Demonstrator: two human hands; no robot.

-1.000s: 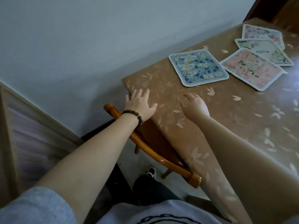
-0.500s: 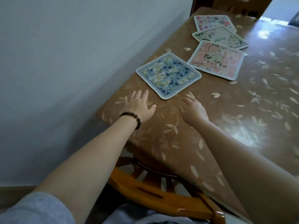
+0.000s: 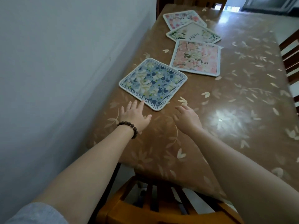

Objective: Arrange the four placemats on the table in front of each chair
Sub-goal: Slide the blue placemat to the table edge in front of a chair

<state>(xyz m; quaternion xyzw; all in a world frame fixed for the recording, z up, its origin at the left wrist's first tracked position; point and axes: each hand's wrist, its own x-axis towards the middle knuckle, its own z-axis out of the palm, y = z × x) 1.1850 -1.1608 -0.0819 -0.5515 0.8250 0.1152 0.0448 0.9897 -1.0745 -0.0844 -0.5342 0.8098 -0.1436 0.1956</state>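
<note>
Several square floral placemats lie in a loose row along the table's wall side. Nearest is a blue one, then a pink one, a cream one with green leaves and a pink-and-white one farthest away. My left hand, with a bead bracelet on the wrist, reaches forward with spread fingers, the fingertips at the blue mat's near edge. My right hand hovers open just right of that mat's near corner. Neither hand holds anything.
The table has a glossy brown cover with a pale leaf pattern. A wooden chair is tucked in below me. A white wall runs close along the left. Another chair back shows at the right edge.
My view has swung toward the table and both hands have advanced toward the blue placemat. The left fingertips now reach its near edge.
</note>
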